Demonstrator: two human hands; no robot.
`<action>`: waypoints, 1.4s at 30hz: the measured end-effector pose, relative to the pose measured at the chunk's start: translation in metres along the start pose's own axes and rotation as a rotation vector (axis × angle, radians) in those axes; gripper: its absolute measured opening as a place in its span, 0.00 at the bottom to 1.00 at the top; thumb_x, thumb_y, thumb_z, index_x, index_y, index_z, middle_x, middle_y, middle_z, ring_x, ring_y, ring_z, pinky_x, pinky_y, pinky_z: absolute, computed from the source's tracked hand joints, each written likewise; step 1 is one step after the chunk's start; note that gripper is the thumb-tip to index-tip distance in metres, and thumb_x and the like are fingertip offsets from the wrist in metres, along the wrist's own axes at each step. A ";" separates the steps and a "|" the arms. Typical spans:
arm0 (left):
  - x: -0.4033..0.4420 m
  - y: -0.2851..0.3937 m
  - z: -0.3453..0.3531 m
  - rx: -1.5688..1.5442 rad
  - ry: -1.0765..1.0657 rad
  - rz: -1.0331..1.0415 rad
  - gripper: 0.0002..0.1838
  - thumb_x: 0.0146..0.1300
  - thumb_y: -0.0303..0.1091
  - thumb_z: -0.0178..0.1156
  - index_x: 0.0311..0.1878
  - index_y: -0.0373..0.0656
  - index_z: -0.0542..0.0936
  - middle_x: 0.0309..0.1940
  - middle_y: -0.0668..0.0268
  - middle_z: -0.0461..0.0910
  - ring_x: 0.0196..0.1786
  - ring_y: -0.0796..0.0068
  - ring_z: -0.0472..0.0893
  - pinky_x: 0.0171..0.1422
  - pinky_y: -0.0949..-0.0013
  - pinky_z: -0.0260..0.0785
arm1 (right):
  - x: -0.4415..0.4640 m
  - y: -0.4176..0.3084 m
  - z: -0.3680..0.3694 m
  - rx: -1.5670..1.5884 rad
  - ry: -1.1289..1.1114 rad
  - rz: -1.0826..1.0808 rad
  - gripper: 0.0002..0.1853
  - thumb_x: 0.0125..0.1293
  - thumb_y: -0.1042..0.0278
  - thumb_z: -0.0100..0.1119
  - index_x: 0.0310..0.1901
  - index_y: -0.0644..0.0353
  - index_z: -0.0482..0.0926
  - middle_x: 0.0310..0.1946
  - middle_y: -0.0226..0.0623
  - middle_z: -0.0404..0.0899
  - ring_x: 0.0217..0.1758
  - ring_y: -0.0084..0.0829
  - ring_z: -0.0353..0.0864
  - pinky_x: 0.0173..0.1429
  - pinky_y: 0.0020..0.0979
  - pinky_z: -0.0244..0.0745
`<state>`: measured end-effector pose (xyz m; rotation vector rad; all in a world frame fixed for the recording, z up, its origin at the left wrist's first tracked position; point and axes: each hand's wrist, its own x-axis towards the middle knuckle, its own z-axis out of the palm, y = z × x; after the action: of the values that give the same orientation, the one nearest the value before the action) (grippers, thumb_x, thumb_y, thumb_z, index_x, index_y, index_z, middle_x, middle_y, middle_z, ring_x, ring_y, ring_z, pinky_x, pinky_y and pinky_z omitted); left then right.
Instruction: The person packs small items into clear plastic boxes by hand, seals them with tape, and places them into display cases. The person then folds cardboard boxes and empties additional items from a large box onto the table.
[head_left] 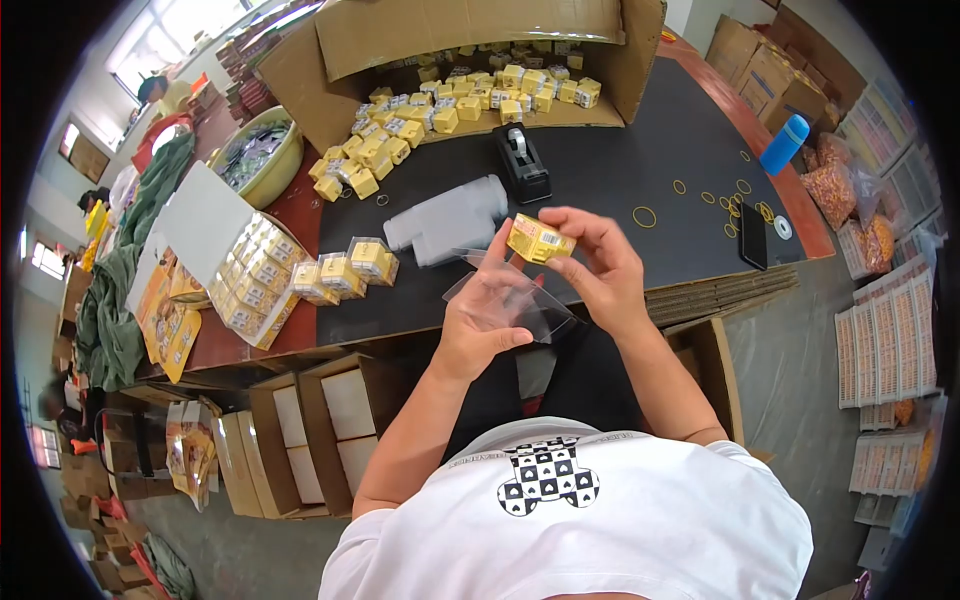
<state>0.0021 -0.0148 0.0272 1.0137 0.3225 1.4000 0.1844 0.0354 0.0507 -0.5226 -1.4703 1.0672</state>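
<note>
My right hand pinches a small yellow box with a barcode label between thumb and fingers, above the table's front edge. My left hand is closed on a clear plastic sheet, which looks creased and angled, and its fingertips reach the box's left side. Just beyond the hands lies a stack of flat clear plastic pieces. A black tape dispenser stands behind that stack. To the left, several yellow boxes in clear covers sit in a short row.
An open carton at the back spills many yellow boxes. A white display box holds packed ones at left, near a green basin. At right lie rubber bands, a phone and a blue bottle.
</note>
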 end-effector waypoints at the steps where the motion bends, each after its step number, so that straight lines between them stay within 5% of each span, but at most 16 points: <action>1: 0.000 0.001 -0.001 0.001 0.002 0.001 0.26 0.46 0.19 0.78 0.51 0.43 0.82 0.86 0.58 0.42 0.83 0.48 0.53 0.81 0.37 0.55 | 0.002 -0.006 -0.001 0.001 -0.001 0.000 0.24 0.58 0.86 0.66 0.58 0.64 0.80 0.64 0.50 0.77 0.67 0.42 0.77 0.71 0.40 0.73; 6: -0.006 0.003 -0.005 0.152 -0.023 -0.031 0.30 0.45 0.18 0.78 0.55 0.42 0.80 0.83 0.53 0.54 0.76 0.47 0.67 0.74 0.47 0.69 | 0.012 -0.026 -0.024 -0.230 -0.265 0.229 0.27 0.58 0.83 0.68 0.61 0.64 0.78 0.61 0.47 0.79 0.62 0.36 0.79 0.68 0.35 0.74; 11: -0.007 0.016 0.008 0.195 0.266 -0.243 0.36 0.44 0.19 0.80 0.58 0.41 0.75 0.70 0.49 0.73 0.61 0.53 0.81 0.62 0.60 0.77 | 0.014 -0.029 -0.033 -0.249 -0.098 0.231 0.31 0.55 0.84 0.70 0.63 0.65 0.76 0.60 0.43 0.79 0.60 0.34 0.80 0.68 0.34 0.74; 15: -0.009 0.004 0.007 0.705 0.332 -0.222 0.38 0.43 0.25 0.83 0.56 0.43 0.70 0.51 0.60 0.81 0.51 0.68 0.83 0.61 0.65 0.74 | 0.014 -0.047 -0.013 -0.030 0.003 0.032 0.40 0.51 0.87 0.72 0.69 0.67 0.69 0.62 0.49 0.78 0.63 0.37 0.79 0.71 0.35 0.73; 18: -0.007 -0.001 0.018 0.693 0.357 -0.233 0.39 0.41 0.27 0.85 0.56 0.43 0.70 0.47 0.62 0.80 0.49 0.70 0.82 0.59 0.67 0.73 | 0.018 -0.044 0.014 -0.015 -0.064 -0.076 0.40 0.53 0.86 0.72 0.69 0.67 0.68 0.62 0.49 0.78 0.63 0.36 0.79 0.71 0.36 0.74; 25: -0.012 0.002 0.006 0.791 0.504 -0.097 0.41 0.40 0.30 0.86 0.56 0.42 0.71 0.45 0.63 0.80 0.46 0.71 0.81 0.55 0.69 0.73 | 0.022 -0.027 0.014 -0.464 -0.234 -0.328 0.27 0.53 0.84 0.71 0.58 0.63 0.82 0.62 0.44 0.82 0.62 0.38 0.80 0.64 0.34 0.78; 31: -0.010 0.005 0.015 0.885 0.538 -0.115 0.41 0.41 0.30 0.86 0.58 0.41 0.70 0.44 0.63 0.80 0.46 0.68 0.81 0.54 0.69 0.73 | 0.021 -0.037 0.013 -0.563 -0.281 -0.363 0.23 0.51 0.83 0.71 0.52 0.60 0.88 0.62 0.39 0.83 0.61 0.39 0.80 0.62 0.33 0.79; 35: -0.012 0.003 0.014 1.162 0.469 0.051 0.42 0.41 0.29 0.85 0.59 0.40 0.70 0.44 0.62 0.80 0.46 0.64 0.82 0.54 0.66 0.75 | 0.019 -0.045 0.013 -0.586 -0.416 -0.340 0.24 0.52 0.85 0.69 0.54 0.60 0.87 0.60 0.36 0.84 0.58 0.39 0.81 0.59 0.34 0.80; 42: -0.010 0.009 0.022 1.075 0.365 -0.009 0.42 0.41 0.27 0.84 0.60 0.39 0.70 0.47 0.59 0.82 0.47 0.61 0.83 0.55 0.63 0.76 | 0.015 -0.050 0.016 -0.628 -0.433 -0.321 0.22 0.57 0.83 0.67 0.54 0.60 0.87 0.60 0.37 0.84 0.59 0.39 0.80 0.60 0.35 0.80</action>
<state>0.0107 -0.0337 0.0427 1.5802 1.4505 1.3849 0.1787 0.0185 0.1021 -0.4771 -2.2072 0.4596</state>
